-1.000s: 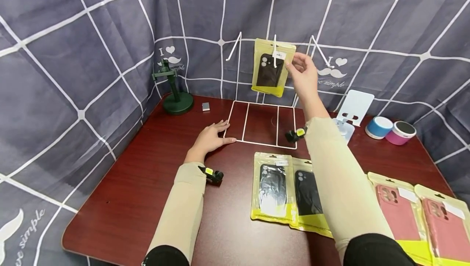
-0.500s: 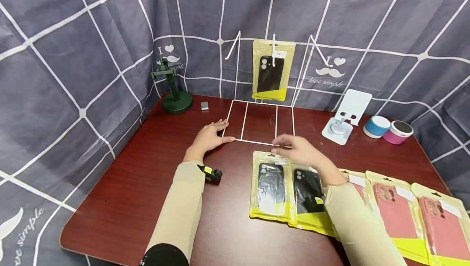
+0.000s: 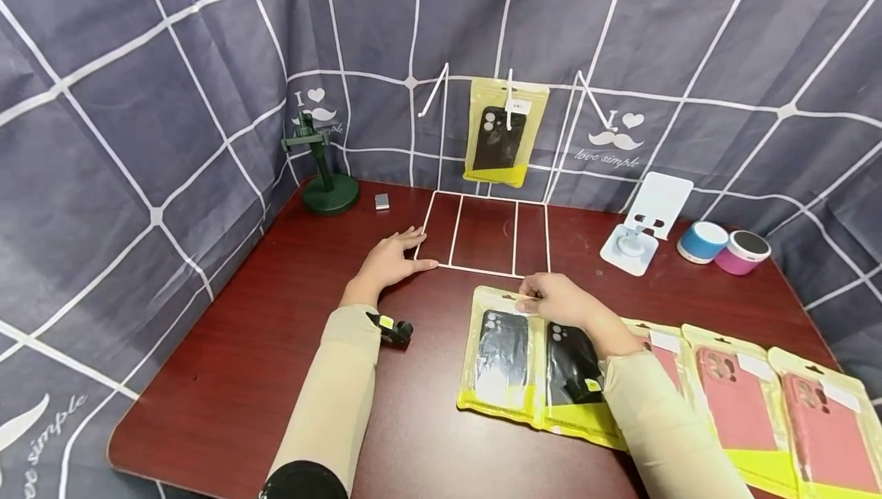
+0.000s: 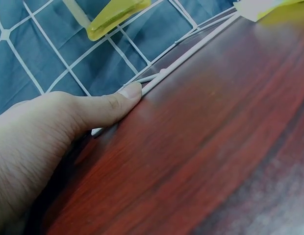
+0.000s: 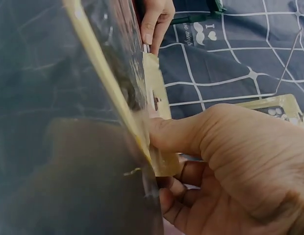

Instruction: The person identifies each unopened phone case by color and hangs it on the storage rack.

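Observation:
A white wire display rack (image 3: 482,271) stands on the table, a yellow-edged packet with a black phone case (image 3: 494,151) hanging from its middle hook. My left hand (image 3: 389,260) rests at the base's left front corner, fingers extended. In the left wrist view its thumb (image 4: 110,108) presses on the wire. My right hand (image 3: 561,301) pinches the top right corner of the leftmost packaged black phone case (image 3: 501,353), which lies on the table. The thumb (image 5: 171,133) is on one face and curled fingers are behind. Beside it, a second black-case packet (image 3: 572,365) is partly covered by the right hand.
Several packets with pink phone cases (image 3: 740,399) lie at right. Behind them are a white phone stand (image 3: 658,204) and two small round speakers (image 3: 703,241). A green stand (image 3: 331,194) and a small silver block (image 3: 382,201) are at back left.
My right hand has left the hanging packet, come down to the table and taken the leftmost black-case packet by its top edge. The left hand has stayed at the rack.

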Demonstrator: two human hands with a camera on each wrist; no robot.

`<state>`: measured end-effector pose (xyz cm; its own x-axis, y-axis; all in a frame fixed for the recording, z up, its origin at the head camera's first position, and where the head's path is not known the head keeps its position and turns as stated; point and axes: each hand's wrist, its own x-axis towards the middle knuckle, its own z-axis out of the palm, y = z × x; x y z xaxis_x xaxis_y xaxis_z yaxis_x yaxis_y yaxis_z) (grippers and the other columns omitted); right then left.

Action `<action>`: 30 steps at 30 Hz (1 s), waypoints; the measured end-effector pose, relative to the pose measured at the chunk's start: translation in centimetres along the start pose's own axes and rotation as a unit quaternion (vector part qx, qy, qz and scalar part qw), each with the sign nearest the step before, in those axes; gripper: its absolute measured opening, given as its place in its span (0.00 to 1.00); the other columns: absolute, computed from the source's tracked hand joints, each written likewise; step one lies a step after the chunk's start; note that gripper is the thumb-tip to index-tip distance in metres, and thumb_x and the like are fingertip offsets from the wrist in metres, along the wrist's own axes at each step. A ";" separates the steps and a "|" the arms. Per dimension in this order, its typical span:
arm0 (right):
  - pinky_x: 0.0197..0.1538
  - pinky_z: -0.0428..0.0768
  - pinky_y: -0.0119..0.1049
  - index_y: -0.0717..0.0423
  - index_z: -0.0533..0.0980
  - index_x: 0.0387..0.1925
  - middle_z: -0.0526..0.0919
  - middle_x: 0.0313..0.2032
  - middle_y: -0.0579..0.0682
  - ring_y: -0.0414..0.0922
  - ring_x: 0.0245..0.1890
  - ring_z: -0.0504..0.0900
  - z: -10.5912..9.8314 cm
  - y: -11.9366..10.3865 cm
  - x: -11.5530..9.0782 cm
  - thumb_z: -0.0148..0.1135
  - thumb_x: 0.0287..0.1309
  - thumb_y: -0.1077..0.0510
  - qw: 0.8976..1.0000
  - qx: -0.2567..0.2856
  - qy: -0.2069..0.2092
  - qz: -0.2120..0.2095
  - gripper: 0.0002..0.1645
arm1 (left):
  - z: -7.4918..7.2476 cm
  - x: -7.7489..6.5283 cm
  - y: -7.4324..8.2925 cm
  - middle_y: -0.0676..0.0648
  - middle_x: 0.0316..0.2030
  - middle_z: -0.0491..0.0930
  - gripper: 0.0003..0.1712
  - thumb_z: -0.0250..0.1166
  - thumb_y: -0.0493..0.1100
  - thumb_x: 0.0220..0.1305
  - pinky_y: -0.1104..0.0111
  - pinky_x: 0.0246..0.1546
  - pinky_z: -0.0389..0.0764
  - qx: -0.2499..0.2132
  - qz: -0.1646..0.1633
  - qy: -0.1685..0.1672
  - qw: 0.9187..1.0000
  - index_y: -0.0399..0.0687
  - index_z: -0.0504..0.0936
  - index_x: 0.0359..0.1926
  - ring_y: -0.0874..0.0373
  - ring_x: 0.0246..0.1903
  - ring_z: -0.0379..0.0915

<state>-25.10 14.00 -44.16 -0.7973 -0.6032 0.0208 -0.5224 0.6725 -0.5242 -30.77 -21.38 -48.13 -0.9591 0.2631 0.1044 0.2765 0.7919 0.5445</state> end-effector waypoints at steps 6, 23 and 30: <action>0.34 0.71 0.37 0.51 0.78 0.33 0.77 0.24 0.41 0.40 0.26 0.72 0.1 0.4 0.0 0.69 0.62 0.56 1.000 0.008 0.027 0.000 0.07 | 0.1 -0.2 -0.1 0.51 0.75 0.61 0.49 0.67 0.73 0.56 0.48 0.73 0.54 0.000 0.007 0.004 1.000 0.55 0.69 0.73 0.41 0.75 0.51; 0.44 0.85 0.38 0.62 0.82 0.45 0.87 0.35 0.48 0.41 0.36 0.84 -3.6 -2.7 -0.6 0.71 0.61 0.58 0.895 0.421 0.127 0.075 0.14 | 0.1 -0.3 0.5 0.48 0.74 0.61 0.49 0.66 0.72 0.58 0.50 0.72 0.58 -0.006 0.009 -0.002 1.000 0.54 0.68 0.74 0.49 0.75 0.53; 0.37 0.81 0.29 0.63 0.85 0.38 0.88 0.30 0.48 0.39 0.30 0.81 -6.2 -6.2 0.0 0.71 0.60 0.64 0.833 0.479 0.276 -0.018 0.06 | 0.1 -0.2 0.4 0.48 0.73 0.63 0.49 0.67 0.72 0.57 0.51 0.72 0.59 0.001 0.013 0.006 1.000 0.52 0.70 0.73 0.50 0.74 0.55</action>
<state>-23.69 12.50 -35.66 -0.9421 -0.1484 0.3009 -0.2789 -0.1519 -0.9482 -30.50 -21.06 -48.04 -0.9523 0.2769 0.1286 0.3014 0.7856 0.5403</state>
